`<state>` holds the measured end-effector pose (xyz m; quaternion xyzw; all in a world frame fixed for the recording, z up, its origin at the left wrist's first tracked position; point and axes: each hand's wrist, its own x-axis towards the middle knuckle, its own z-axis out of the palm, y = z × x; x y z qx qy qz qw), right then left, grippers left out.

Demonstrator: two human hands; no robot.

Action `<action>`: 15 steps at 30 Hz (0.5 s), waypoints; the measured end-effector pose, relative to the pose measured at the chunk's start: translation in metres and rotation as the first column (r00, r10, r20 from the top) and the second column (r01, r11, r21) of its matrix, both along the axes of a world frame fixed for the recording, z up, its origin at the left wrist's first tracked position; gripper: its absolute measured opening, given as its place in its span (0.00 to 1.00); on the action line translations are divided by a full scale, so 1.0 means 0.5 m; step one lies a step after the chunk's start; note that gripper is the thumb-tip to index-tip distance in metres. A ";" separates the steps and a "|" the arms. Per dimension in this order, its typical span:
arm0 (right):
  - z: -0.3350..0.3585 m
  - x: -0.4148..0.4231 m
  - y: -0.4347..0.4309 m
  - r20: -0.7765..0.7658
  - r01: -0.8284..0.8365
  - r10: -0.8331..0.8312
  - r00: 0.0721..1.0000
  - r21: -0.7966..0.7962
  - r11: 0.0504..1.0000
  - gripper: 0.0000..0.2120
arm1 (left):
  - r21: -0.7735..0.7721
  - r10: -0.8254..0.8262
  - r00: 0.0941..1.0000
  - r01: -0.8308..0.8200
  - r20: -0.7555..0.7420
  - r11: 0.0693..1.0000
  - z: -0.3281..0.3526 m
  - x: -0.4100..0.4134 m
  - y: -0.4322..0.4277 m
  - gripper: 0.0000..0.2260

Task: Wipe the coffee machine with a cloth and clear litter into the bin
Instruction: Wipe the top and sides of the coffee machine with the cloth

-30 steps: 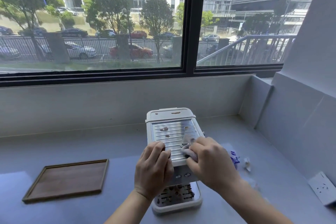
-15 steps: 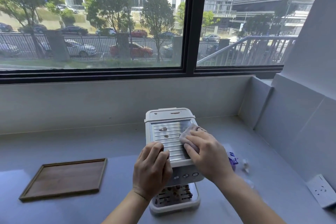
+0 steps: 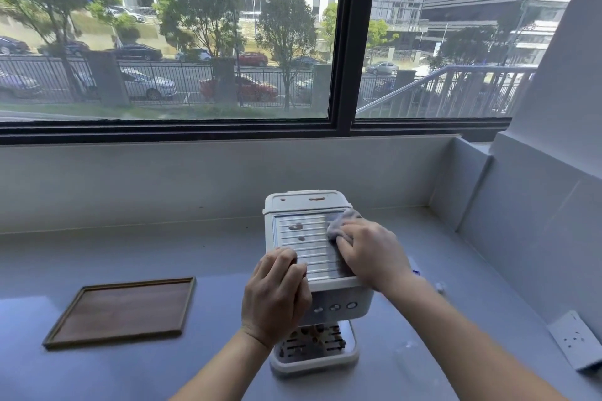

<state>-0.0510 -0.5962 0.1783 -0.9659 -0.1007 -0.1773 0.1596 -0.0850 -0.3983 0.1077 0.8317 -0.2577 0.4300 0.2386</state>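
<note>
A white coffee machine (image 3: 306, 205) stands on the grey counter, its ribbed metal top plate spotted with brown stains (image 3: 295, 227). My left hand (image 3: 277, 296) grips the machine's front left corner. My right hand (image 3: 368, 254) presses a pale grey cloth (image 3: 342, 221) onto the top plate's far right corner. Brown spots also dot the drip tray (image 3: 312, 340) at the machine's base. Small litter, a purple scrap (image 3: 416, 272) and a white bit (image 3: 439, 287), lies on the counter right of the machine, mostly hidden by my right arm. No bin is in view.
A dark wooden tray (image 3: 120, 311) lies on the counter to the left. A white wall socket (image 3: 578, 340) sits low on the right wall. A low wall and a window run along the back; the side wall closes the right.
My right hand has slid the cloth from the front of the top plate toward its far right corner. My left hand has kept its grip on the machine.
</note>
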 end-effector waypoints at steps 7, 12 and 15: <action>-0.013 -0.049 0.034 0.058 -0.114 0.123 0.991 -0.140 0.984 0.14 | 0.011 0.003 1.000 -0.003 -0.006 1.000 0.003 -0.002 0.005 0.05; -0.001 -0.031 0.016 0.033 -0.051 0.054 0.998 -0.083 0.995 0.14 | 0.010 0.008 1.000 -0.008 -0.008 1.000 0.007 -0.004 -0.001 0.04; 0.025 0.031 0.036 -0.109 0.035 -0.044 0.993 -0.081 0.996 0.15 | 0.021 -0.001 1.000 0.001 -0.007 1.000 0.008 -0.005 0.004 0.06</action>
